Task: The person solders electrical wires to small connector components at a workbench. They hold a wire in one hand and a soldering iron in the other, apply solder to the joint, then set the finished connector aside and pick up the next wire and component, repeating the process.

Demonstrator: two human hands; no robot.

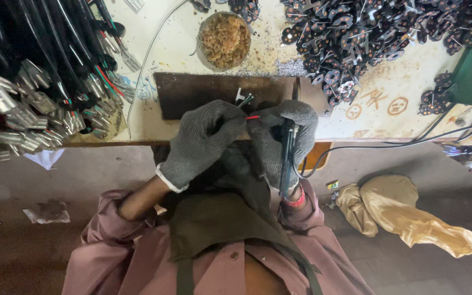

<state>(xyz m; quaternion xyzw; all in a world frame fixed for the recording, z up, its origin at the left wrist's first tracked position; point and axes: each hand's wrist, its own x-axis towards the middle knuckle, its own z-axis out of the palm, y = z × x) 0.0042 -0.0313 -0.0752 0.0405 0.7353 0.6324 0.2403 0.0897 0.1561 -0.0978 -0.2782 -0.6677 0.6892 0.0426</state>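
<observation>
Left hand (pixel 203 143): you pinch the red wire (pixel 252 117).
Right hand (pixel 282 143): closed around your soldering iron (pixel 286 158).
Done: black parts (pixel 367 33) heaped on bench (pixel 389 117).
Left: cable bundles (pixel 39 82) waiting.

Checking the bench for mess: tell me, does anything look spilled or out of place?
Yes. Grey filings lie scattered on the bench beside the round dish, and a crumpled yellow bag lies on the floor.
</observation>
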